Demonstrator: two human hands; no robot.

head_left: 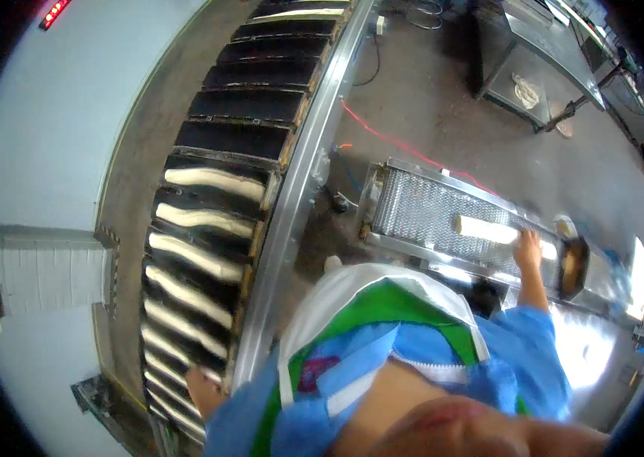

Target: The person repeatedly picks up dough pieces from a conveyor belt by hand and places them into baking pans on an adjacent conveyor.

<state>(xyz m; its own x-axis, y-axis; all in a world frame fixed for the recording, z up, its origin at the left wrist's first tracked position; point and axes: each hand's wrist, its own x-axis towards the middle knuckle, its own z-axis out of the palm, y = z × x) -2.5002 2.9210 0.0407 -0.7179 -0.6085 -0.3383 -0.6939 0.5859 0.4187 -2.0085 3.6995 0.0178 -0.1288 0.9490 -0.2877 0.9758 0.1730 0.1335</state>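
My right hand (529, 248) is closed over a pale dough roll (486, 230) that lies on a metal mesh conveyor (428, 209) at the right. Part of the roll shows on each side of the hand. My left hand (204, 390) is low at the left, at the edge of a long row of black trays (234, 141), by the end of a dough strip. Its fingers are too blurred and hidden to make out. Long pale dough strips (196, 255) lie in the nearer trays, one strip per tray.
A metal rail (295, 206) runs along the tray row. A steel table (546, 46) with a cloth (525, 91) on its lower shelf stands at the upper right. A red cable (394, 141) crosses the floor. A boxy white unit (52, 270) is against the left wall.
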